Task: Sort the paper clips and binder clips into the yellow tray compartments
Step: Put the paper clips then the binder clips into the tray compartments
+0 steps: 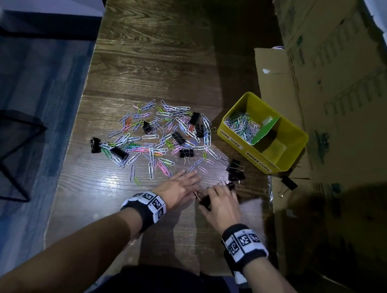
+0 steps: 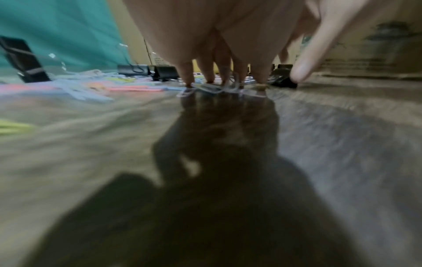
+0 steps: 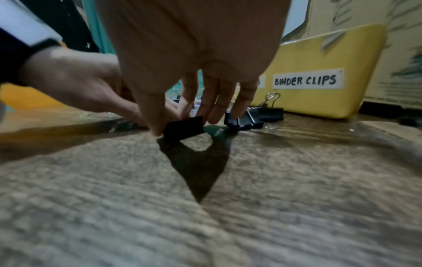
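The yellow tray stood at the table's right edge; its "paper clips" compartment held a heap of paper clips, while the "binder clips" compartment looked bare. Loose paper clips and binder clips lay scattered on the table left of the tray. The left hand lay spread, and only its wrist view showed fingertips pressing paper clips. The right hand pinched a black binder clip, seen clearly only from the right wrist.

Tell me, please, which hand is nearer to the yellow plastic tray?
Right. The right hand pinches a black binder clip just short of the yellow plastic tray; the left hand lies farther away, fingertips on paper clips.
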The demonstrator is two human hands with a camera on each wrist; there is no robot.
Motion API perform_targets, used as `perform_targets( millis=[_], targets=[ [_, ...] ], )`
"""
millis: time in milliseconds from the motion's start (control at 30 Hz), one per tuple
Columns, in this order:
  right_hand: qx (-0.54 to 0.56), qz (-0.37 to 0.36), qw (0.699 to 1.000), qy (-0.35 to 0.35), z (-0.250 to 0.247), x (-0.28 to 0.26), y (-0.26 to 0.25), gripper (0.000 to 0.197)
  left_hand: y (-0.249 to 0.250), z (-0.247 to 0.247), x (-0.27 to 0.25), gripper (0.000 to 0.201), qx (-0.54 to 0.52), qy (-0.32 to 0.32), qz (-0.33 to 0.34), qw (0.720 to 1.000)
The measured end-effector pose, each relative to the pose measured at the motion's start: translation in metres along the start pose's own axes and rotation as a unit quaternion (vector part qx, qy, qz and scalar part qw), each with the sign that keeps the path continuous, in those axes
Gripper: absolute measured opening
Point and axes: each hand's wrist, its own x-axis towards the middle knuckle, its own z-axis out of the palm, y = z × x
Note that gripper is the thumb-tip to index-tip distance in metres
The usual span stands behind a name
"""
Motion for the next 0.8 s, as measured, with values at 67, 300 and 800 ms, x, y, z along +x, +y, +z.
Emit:
perform_targets(
  millis=[67,300,800],
  targets=[
    [0.012,0.019,1.0,-0.002,0.001,-0.004,0.006,0.024,-0.008,-0.001,-0.008,0.043,0.001,0.017,0.008,1.0],
    [-0.009,0.085,0.996,0.004,-0.027,-0.011,0.019,0.025,-0.001,-0.015,0.013,0.049,0.014,0.02,0.013,1.0],
    [-0.039,-0.162,0.985,-0.035,-0.041,0.089,-0.041,0.05,-0.022,0.004,-0.061,0.051,0.055,-0.041,-0.013,0.998]
  ],
)
